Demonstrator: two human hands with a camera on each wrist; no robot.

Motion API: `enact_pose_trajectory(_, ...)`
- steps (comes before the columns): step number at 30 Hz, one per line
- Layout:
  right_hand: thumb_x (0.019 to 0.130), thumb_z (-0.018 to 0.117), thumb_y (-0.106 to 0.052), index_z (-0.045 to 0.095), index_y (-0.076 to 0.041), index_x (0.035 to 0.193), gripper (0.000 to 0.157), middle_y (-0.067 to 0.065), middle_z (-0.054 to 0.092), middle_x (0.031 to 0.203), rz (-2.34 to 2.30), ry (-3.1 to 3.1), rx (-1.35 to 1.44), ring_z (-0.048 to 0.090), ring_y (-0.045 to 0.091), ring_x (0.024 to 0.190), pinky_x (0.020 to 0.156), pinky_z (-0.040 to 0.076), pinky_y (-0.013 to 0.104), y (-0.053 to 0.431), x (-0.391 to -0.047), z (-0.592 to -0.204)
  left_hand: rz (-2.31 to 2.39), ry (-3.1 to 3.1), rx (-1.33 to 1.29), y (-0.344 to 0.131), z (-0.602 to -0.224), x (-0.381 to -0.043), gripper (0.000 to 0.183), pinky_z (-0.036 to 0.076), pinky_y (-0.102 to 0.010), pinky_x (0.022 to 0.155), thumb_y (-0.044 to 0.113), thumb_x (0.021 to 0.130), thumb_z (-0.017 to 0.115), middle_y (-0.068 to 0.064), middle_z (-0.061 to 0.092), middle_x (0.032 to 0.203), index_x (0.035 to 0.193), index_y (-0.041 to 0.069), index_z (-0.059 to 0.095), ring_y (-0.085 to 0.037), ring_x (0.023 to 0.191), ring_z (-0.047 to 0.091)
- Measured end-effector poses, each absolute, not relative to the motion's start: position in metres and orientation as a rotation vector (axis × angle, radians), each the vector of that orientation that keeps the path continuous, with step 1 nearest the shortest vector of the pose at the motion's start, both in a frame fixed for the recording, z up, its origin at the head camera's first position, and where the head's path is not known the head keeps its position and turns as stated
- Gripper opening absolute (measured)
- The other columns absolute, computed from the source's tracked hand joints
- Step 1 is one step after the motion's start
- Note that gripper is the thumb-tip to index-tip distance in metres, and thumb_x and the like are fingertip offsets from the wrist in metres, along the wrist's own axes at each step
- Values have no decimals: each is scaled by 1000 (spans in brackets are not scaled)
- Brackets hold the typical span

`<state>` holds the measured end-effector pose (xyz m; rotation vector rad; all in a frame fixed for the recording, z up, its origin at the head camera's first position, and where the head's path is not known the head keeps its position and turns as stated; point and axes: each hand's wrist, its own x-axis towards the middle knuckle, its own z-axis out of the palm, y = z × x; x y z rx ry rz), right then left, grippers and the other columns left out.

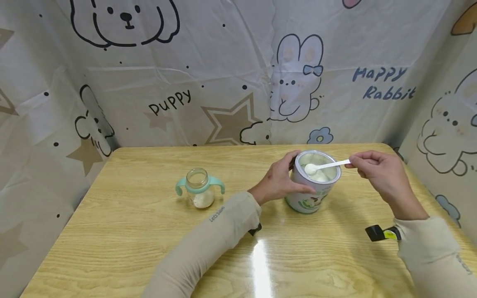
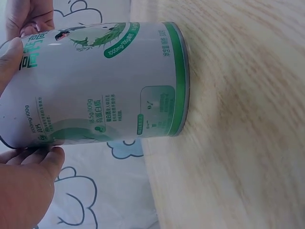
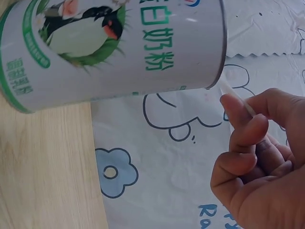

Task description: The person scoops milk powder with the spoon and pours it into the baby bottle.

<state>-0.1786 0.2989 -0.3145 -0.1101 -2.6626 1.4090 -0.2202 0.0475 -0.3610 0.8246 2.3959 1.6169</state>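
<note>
Right hand (image 1: pixel 385 174) pinched the scoop (image 1: pixel 331 165), likely light and stiff, by its end; left hand (image 1: pixel 276 180), spread wide, clasped the probably slick milk-powder tin (image 1: pixel 313 200) high up!

From where I stand, illumination is diffuse and moderately bright. A white glare strip marks the near tabletop (image 1: pixel 130 240); a soft shadow lies on it below the right hand (image 1: pixel 384 176). Left wrist view: slightly hazy, small print on the can (image 2: pixel 95 86) soft. Head view: lettering on the backdrop (image 1: pixel 223 58) sharp.
</note>
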Motion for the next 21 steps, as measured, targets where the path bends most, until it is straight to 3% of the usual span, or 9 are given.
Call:
enact_pose_trajectory(7,101,60,-37,63,2,116,42,-23,70,84,1435,-2656,-124,53,9,82,68,49,13,300,-180,-312,1572,2424,854,45,-359,-220,100,41,-30,109,24,68,95,-7,52,145,149,10,38,-18,135,48)
enact_pose_trajectory(15,99,65,-24,72,-15,95,12,-16,72,79,1628,-2507,-72,51,8,69,64,48,15,301,-181,-307,1585,2385,792,35,-356,-220,108,35,-25,112,25,70,94,-9,38,157,155,8,30,-20,142,38)
enact_pose_trajectory(21,99,66,-19,73,-21,89,12,-16,72,79,1703,-2461,-65,51,6,67,62,49,13,300,-181,-303,1584,2384,772,25,-353,-221,105,36,-28,112,25,73,92,-8,36,158,156,7,30,-23,143,38)
